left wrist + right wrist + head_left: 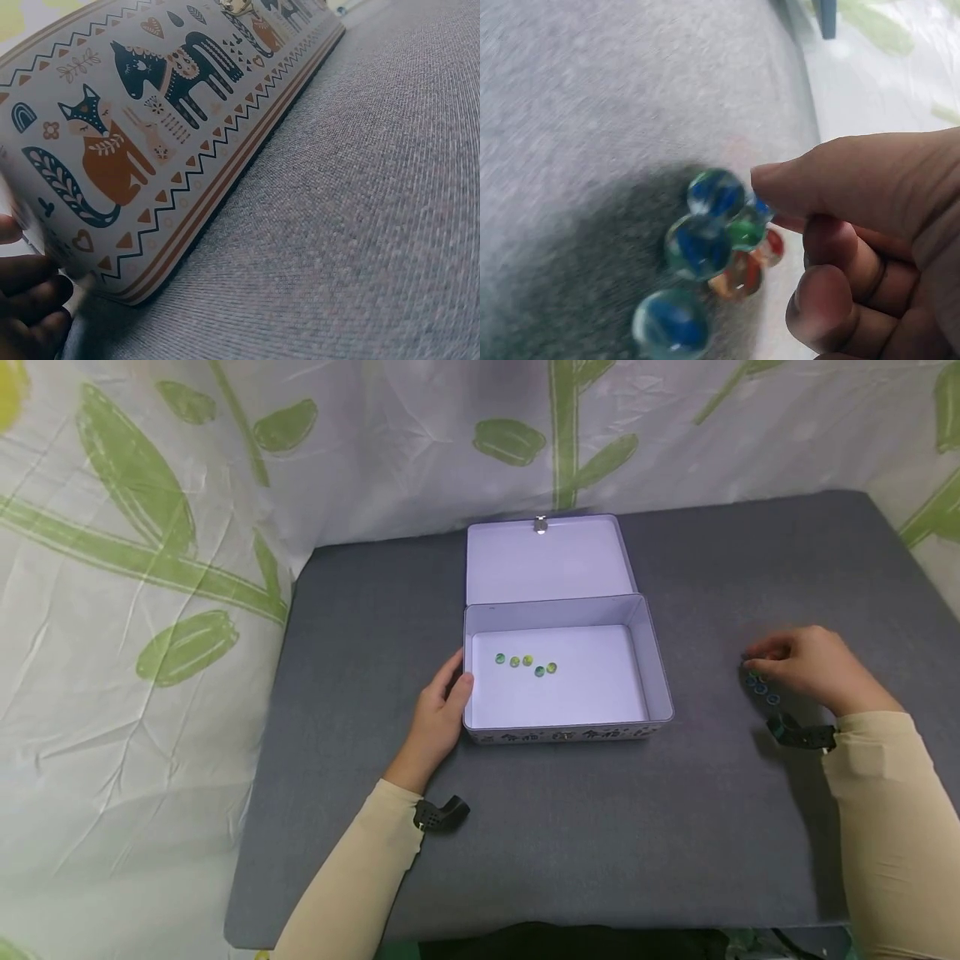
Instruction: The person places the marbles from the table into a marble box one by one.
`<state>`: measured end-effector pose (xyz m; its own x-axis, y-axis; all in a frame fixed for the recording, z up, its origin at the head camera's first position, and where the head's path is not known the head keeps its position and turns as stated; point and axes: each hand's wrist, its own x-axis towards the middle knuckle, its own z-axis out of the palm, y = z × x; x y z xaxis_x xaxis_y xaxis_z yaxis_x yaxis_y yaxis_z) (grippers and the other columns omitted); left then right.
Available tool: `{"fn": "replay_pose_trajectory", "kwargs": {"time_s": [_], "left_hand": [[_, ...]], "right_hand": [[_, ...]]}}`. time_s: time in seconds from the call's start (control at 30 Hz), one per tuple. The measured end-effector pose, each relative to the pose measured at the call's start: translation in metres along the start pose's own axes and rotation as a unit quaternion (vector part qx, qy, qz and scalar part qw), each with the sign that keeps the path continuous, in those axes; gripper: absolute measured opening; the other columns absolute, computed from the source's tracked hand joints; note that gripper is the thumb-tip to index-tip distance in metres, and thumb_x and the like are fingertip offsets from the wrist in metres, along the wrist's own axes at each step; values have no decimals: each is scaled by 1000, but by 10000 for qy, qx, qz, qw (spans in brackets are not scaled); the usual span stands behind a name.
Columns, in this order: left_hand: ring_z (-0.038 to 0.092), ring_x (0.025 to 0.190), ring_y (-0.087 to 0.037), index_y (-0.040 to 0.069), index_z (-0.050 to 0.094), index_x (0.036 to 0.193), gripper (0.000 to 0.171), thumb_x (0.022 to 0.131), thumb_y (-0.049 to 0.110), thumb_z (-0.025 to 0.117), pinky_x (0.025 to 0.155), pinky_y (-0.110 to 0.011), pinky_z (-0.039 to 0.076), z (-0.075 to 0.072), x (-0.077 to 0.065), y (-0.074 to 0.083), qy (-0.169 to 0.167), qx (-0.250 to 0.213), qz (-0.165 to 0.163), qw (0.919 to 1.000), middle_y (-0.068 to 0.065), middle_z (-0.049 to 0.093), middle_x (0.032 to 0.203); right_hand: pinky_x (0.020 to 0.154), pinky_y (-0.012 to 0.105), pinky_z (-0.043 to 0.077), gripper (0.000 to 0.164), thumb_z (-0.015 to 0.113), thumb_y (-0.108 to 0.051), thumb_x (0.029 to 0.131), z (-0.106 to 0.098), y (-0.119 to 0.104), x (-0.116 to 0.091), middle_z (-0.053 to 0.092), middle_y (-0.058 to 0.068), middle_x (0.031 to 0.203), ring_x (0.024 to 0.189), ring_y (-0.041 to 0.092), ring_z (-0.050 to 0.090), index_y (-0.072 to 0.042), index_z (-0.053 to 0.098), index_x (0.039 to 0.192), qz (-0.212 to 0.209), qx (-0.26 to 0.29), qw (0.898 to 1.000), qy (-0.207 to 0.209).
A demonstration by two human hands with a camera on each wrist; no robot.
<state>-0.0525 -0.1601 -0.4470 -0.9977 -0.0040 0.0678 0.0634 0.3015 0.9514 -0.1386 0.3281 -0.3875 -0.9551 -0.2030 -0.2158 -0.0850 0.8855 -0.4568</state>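
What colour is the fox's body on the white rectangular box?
Orange fox body, clearest in left wrist view.

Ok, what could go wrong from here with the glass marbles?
The right hand is at clustered round blue, green and orange glass marbles; a nudge might scatter them across the grey fabric-topped table. The left hand touches the open, white rectangular box; a bump could roll the loose green-and-yellow glass marbles inside.
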Motion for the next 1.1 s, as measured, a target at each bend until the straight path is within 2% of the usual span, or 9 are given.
{"fn": "replay_pose_trajectory", "kwargs": {"time_s": [0.27, 0.53, 0.8, 0.97, 1.1], "left_hand": [[38, 152, -31, 0, 42, 159, 56, 110, 26, 50, 125, -52, 30, 1, 1, -3, 3, 25, 56, 10000, -19, 45, 161], [39, 152, -32, 1, 42, 159, 56, 110, 26, 50, 125, -52, 30, 2, 1, -4, -2, 76, 97, 9999, -19, 46, 161], [38, 153, -29, 2, 42, 160, 56, 111, 28, 48, 125, -52, 30, 2, 1, -3, -3, 108, 95, 9999, -17, 45, 162], [37, 153, -29, 2, 42, 160, 56, 111, 28, 47, 125, -51, 30, 2, 1, -4, -10, 132, 88, 9999, -17, 44, 163], [37, 154, -30, 0, 41, 160, 56, 111, 27, 47, 125, -51, 30, 1, 1, -4, -29, 127, 108, 9999, -18, 43, 163]], "right_hand": [[63, 35, 50, 38, 75, -24, 99, 5, 6, 0, 76, 21, 97, 78, 17, 65, 8, 75, 117, 79, 45, 9998, -152], [62, 34, 49, 37, 74, -25, 99, 6, 1, 1, 76, 23, 99, 76, 17, 64, 8, 76, 116, -9, 4, 10000, -42], [59, 31, 45, 36, 71, -25, 101, 2, -19, 4, 76, 19, 97, 71, 13, 57, 6, 76, 119, -182, 92, 9998, 76], [55, 31, 43, 35, 70, -27, 102, -2, -39, 7, 76, 16, 97, 63, 15, 55, 2, 77, 120, -351, 204, 9990, 161], [55, 33, 43, 36, 70, -30, 101, -6, -59, 9, 75, 15, 100, 64, 18, 54, 0, 77, 121, -428, 216, 9987, 163]]}}
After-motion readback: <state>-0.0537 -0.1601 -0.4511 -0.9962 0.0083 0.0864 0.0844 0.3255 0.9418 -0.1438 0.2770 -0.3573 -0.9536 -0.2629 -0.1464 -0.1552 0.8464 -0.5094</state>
